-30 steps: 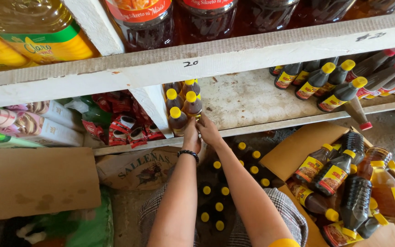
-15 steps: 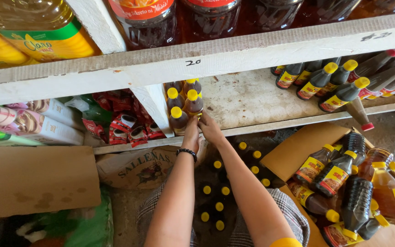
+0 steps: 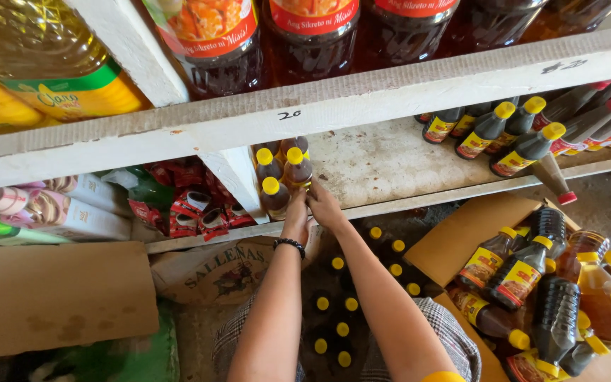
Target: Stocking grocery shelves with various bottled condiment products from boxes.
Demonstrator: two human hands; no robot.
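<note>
Fingers of both hands reach up to one spot on the middle shelf. Left hand, with a dark beaded bracelet at the wrist, has its fingers curled onto the front yellow-capped bottle; the contact side is hidden by the hand itself, so whether it truly clasps the bottle cannot be told. Right hand lies just beside it, fingertips at the base of another bottle; grip likewise not readable from this angle.

Bottle cluster: four dark sauce bottles stand upright at the shelf's left end, tight against the white upright post. The rear ones are partly cut off by the shelf board above.

Further right on the same shelf, a second group of bottles lies tipped toward the camera, some capped yellow, some red; labels too small to make out.

Below, between the forearms, a dark case of bottles shows only as yellow caps; the bodies are lost in shadow. An open cardboard box at right holds bottles lying loose, with its lower edge out of frame. Red packets sit left of the post, partly behind it. Large bottles on the top shelf are cropped at the frame's upper edge.
</note>
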